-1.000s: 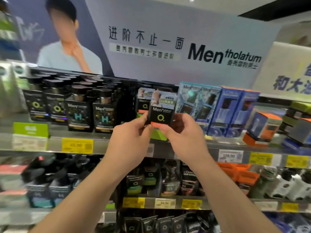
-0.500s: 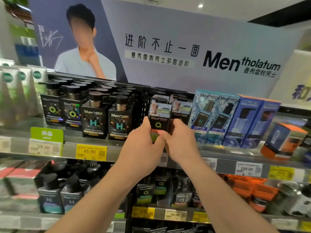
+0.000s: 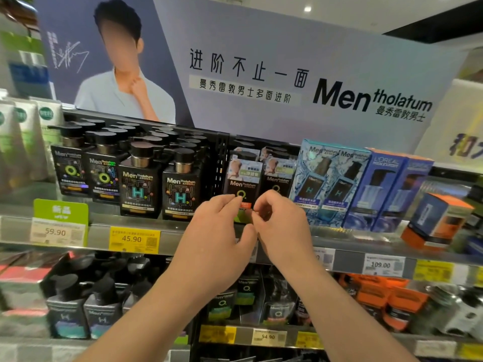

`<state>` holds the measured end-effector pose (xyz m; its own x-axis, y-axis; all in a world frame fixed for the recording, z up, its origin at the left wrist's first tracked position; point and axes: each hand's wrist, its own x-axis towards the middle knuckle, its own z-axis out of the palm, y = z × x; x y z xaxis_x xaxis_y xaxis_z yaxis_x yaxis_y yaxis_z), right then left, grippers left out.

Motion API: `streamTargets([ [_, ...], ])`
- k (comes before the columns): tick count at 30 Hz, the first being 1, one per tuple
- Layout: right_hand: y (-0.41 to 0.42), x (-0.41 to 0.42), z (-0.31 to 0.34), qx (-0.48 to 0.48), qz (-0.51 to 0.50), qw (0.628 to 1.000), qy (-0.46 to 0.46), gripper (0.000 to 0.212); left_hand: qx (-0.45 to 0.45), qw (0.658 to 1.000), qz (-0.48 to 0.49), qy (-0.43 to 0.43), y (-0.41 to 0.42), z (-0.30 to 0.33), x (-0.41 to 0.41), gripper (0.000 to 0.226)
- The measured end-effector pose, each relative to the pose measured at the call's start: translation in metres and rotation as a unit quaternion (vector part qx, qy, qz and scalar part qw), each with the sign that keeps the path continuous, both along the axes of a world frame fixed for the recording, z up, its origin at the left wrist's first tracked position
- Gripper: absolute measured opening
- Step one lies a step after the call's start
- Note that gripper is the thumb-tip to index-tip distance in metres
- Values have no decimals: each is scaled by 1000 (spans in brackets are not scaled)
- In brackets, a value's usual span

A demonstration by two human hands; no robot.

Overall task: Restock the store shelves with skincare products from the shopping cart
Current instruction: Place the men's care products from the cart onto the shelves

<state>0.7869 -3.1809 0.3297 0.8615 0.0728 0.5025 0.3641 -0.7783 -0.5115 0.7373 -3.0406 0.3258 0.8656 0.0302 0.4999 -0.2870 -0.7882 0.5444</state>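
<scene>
Both hands hover side by side at the top shelf's (image 3: 183, 232) front edge: the left hand (image 3: 217, 239) and right hand (image 3: 283, 228) have loosely curled fingers and hold nothing. Just beyond their fingertips the black Mentholatum box (image 3: 241, 185) stands upright on that shelf, beside a matching box (image 3: 277, 178). Black pump bottles (image 3: 138, 189) stand to its left, blue boxes (image 3: 326, 184) to its right.

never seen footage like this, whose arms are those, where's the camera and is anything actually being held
There is no robot here. A person wears a wide-angle camera on the head, looking forward and down, so the arms are their own. The left hand and right hand hang with loosely curled fingers in front of a black Mentholatum box standing on the top shelf. I cannot tell whether any finger touches it; neither hand grips it. Beside it stand black pump bottles and blue boxes, with price tags below.
</scene>
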Motion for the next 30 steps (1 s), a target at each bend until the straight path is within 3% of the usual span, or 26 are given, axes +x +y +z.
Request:
streamTargets([
  [22,2,29,11,-59,-46,996,39,5,53,988,-24,140,-4,18,19,59],
  [30,2,31,10,-71,-54,995,33,20,44,987,-18,152,-3,18,29,56],
])
